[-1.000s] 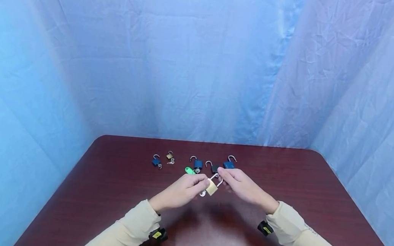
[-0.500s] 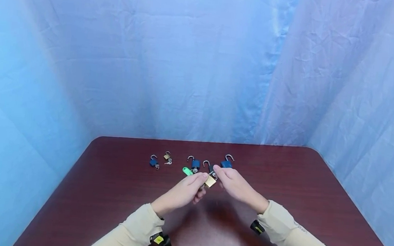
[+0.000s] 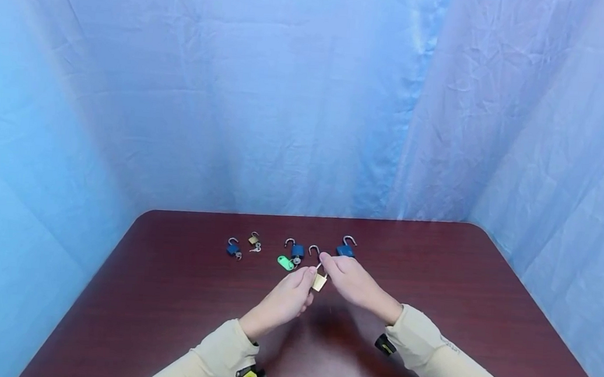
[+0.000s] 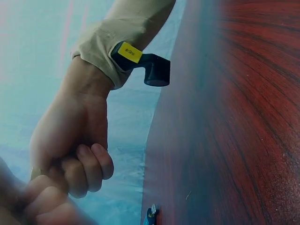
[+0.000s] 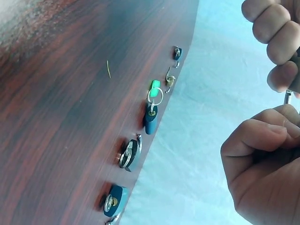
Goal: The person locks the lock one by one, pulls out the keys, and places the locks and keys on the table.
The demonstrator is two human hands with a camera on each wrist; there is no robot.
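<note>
— Fingers of the left hand (image 3: pixel 288 297) are curled on the brass padlock (image 3: pixel 319 281), and the right hand (image 3: pixel 347 279) pinches its top, above the table (image 3: pixel 168 296).

— What changed from a second ago?

— Both hands moved a little farther from the person, closer to the row of padlocks (image 3: pixel 297 250). The brass padlock now hangs more upright between them.

— Is there room around?

— Yes, bare wood lies left, right and near; the green tag (image 3: pixel 284 262) is just beside the left hand.

Both hands apparently grip a brass padlock (image 3: pixel 319 281) above the table (image 3: pixel 458 281).
</note>
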